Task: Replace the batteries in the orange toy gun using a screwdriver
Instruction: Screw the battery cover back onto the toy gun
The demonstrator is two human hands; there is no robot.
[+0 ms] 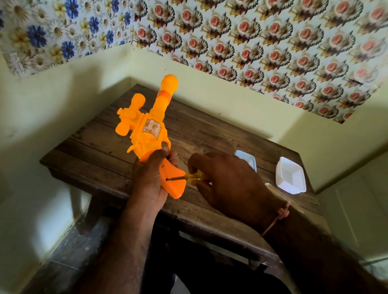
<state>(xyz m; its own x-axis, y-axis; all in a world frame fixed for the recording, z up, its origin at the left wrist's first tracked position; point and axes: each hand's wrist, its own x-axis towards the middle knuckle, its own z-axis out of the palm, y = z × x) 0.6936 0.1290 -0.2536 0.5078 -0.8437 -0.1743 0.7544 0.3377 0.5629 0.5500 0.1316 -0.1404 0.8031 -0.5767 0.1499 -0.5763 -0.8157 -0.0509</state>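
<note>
Your left hand [149, 180] grips the orange toy gun [148, 130] by its handle, barrel up, above the wooden table [111, 146]. Your right hand [229, 183] clasps the yellow-handled screwdriver [192, 176], tip against the grip. The gun's sticker [152, 128] is too blurred to read.

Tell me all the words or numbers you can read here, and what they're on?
None can be read.
Sticker on the orange toy gun: printed, but too blurred to read.
White patch at the floral wallpaper's lower-left edge: faint marks, too small to read.
</note>
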